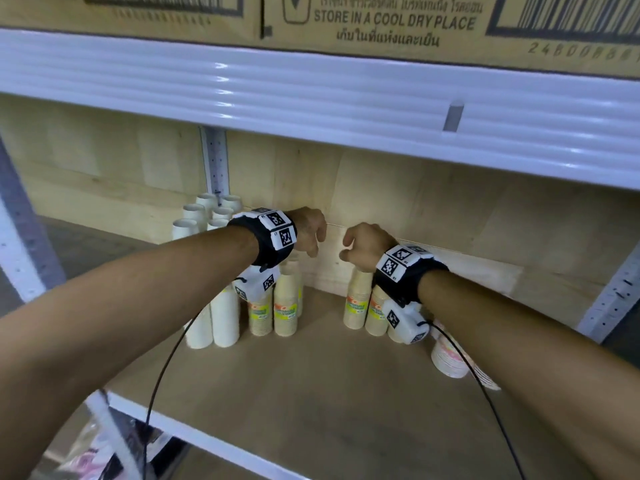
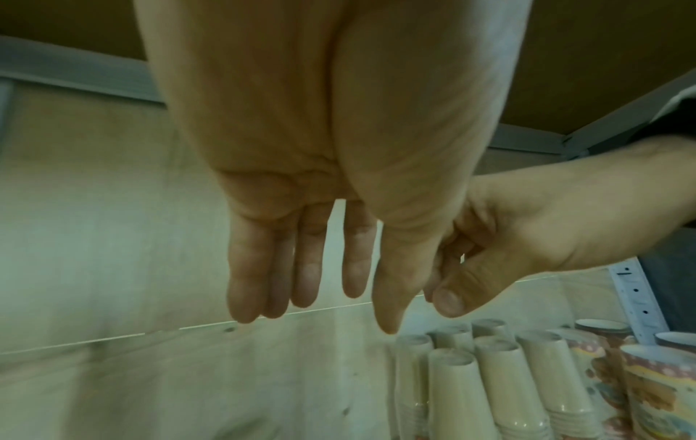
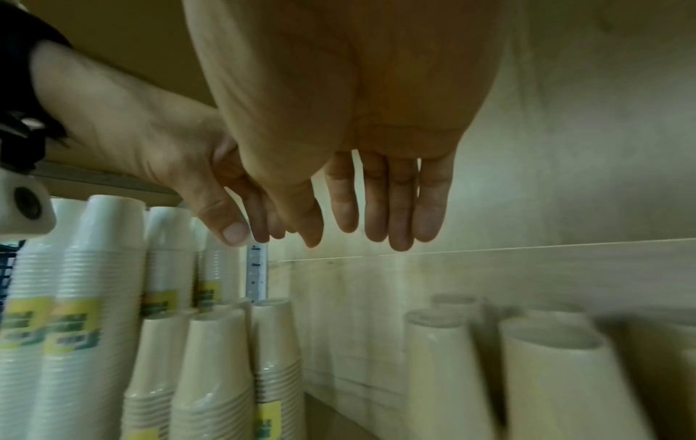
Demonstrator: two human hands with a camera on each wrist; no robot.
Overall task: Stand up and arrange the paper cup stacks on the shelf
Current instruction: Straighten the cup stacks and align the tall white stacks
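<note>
Plywood panels [image 1: 398, 202] form the back wall of a shelf bay; the wooden shelf board [image 1: 311, 382] carries the paper cup stacks, all standing upside down. White stacks [image 1: 225, 317] stand at the left front, with more white stacks [image 1: 207, 211] behind them near a perforated metal upright [image 1: 216, 161]. Two labelled beige stacks [image 1: 285, 306] stand just right of the white ones. A gap separates these from a second labelled beige pair [image 1: 356, 303] near the back wall. Patterned stacks [image 1: 448, 358] lean at the right, partly hidden by the right forearm. Cardboard boxes [image 1: 381, 26] sit on the upper shelf beam [image 1: 311, 95]. Both hands hang above the gap, close together but not touching, and hold nothing. The left hand [image 1: 308, 230] has its fingers [image 2: 309, 265] extended downward, lying side by side and relaxed. The right hand [image 1: 367, 245] also has its fingers [image 3: 399, 205] hanging straight down, close together, thumb alongside. Each wrist carries a black band with marker tags, and a cable runs from each.
</note>
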